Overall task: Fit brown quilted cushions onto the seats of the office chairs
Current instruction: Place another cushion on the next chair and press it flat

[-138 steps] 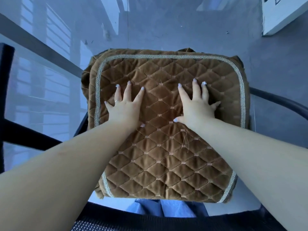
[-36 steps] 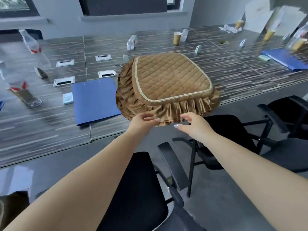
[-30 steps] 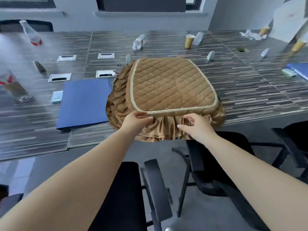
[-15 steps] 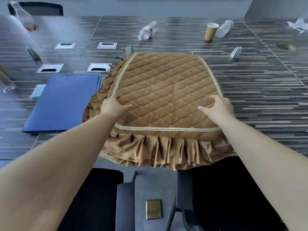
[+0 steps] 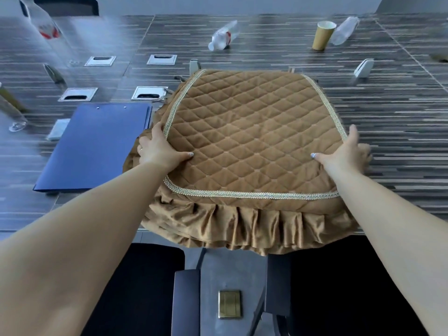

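A stack of brown quilted cushions with gold braid and a ruffled skirt lies on the striped table, its front ruffle hanging over the table's near edge. My left hand grips the top cushion's left side, thumb on the quilting and fingers curled round the edge. On the right side, my right hand holds it the same way. Below the table edge stand two black office chairs, one at the lower left and one at the lower right, with bare seats.
A blue folder lies left of the cushions. Plastic bottles, a paper cup, cable ports and small card holders sit farther back. A brass floor socket shows between the chairs' armrests.
Since a second ago my hands have moved from the front ruffle to the cushion's left and right sides, spreading wider apart. My view has come closer and tilted down.
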A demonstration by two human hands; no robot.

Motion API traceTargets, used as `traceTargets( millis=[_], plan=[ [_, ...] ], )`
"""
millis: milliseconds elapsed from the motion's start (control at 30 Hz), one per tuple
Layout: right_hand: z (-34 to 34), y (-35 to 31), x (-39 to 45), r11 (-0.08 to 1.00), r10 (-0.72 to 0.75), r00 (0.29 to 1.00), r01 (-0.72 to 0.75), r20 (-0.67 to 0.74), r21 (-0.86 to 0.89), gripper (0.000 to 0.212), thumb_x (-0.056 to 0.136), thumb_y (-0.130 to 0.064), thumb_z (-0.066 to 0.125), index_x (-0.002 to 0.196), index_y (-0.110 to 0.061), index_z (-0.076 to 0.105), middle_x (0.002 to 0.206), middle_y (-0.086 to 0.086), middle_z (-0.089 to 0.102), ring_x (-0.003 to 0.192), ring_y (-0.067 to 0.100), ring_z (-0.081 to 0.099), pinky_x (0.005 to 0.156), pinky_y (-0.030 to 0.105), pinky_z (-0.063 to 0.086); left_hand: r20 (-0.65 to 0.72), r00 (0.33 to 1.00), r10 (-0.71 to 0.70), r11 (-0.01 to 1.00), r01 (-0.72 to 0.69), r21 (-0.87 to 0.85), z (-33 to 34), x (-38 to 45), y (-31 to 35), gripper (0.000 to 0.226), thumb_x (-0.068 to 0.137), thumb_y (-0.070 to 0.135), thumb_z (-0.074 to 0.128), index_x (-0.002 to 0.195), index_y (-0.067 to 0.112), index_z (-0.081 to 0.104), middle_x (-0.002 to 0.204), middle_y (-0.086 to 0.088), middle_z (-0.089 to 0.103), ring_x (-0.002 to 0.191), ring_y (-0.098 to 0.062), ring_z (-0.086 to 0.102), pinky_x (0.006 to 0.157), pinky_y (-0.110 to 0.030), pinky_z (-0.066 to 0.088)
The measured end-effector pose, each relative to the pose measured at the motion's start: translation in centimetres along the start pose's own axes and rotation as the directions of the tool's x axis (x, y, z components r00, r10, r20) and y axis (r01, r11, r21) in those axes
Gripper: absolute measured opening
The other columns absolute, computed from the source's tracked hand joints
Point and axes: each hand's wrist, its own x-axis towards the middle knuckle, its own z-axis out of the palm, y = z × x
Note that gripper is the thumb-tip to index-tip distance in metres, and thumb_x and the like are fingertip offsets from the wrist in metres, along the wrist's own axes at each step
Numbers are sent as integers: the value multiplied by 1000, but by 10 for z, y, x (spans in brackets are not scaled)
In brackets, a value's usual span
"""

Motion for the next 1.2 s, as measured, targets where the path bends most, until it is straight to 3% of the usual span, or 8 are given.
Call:
traceTargets(
  millis=[67,133,200,333,500,667,900,1200],
  plan=[
    [-6,6,-6,998,58,998,-58,-7,16,92,71,-36,80,144,-17,28,140,23,39,129,39,39,102,50,33,-27,999,41,999,-40,26,-7,-12,-3,108,64,42,84,149,31,17,143,-19,31,135,-39,30,109,-49,30],
    [-9,15,-11,997,77,995,-77,64,8,67,72,-35,79,124,-2,52,127,22,55,117,40,52,89,43,43,-41,996,77,996,-76,36,-13,-23,-10,108,65,40,84,149,32,16,141,-19,31,134,-39,30,108,-51,32],
    [-15,19,-26,997,60,991,-65,120,37,50,74,-33,78,106,1,63,114,21,64,106,39,59,79,37,46,-46,994,97,995,-96,28,-24,-36,-20,109,65,39,84,149,32,15,140,-18,31,133,-40,30,108,-52,33],
    [-25,9,-70,995,29,998,-35,59,98,47,73,-33,77,106,-5,59,117,20,60,106,37,57,86,40,47,-52,996,68,998,-68,-3,-56,-63,-46,108,66,39,84,149,32,15,139,-17,31,133,-39,30,107,-52,34],
    [-35,-20,-154,984,-48,997,38,54,175,43,81,-24,73,114,-3,53,116,14,61,108,36,56,77,32,36,-101,994,36,999,-39,-23,-118,-94,-103,110,66,40,84,150,31,13,141,-18,30,133,-40,30,108,-51,32],
    [-31,-46,-256,965,-105,994,93,35,246,42,80,-21,73,111,-3,51,105,10,59,96,30,56,76,31,37,-135,991,13,1000,-15,-14,-191,-125,-178,111,65,41,84,150,30,13,143,-19,28,135,-42,27,108,-53,32],
    [-33,-101,-391,945,-176,984,168,7,280,46,83,-21,70,120,-6,47,106,10,60,103,34,57,75,32,36,-61,995,-74,997,71,-37,-287,-155,-287,115,66,41,83,150,31,5,146,-22,23,137,-43,24,108,-52,30],
    [-58,-189,-486,840,-460,888,429,17,334,39,83,-18,69,115,-12,48,94,1,56,87,25,55,70,29,34,112,950,-290,939,305,-158,-355,-171,-365,128,61,40,86,149,35,-6,140,-27,28,125,-46,40,102,-59,38]
  ],
)
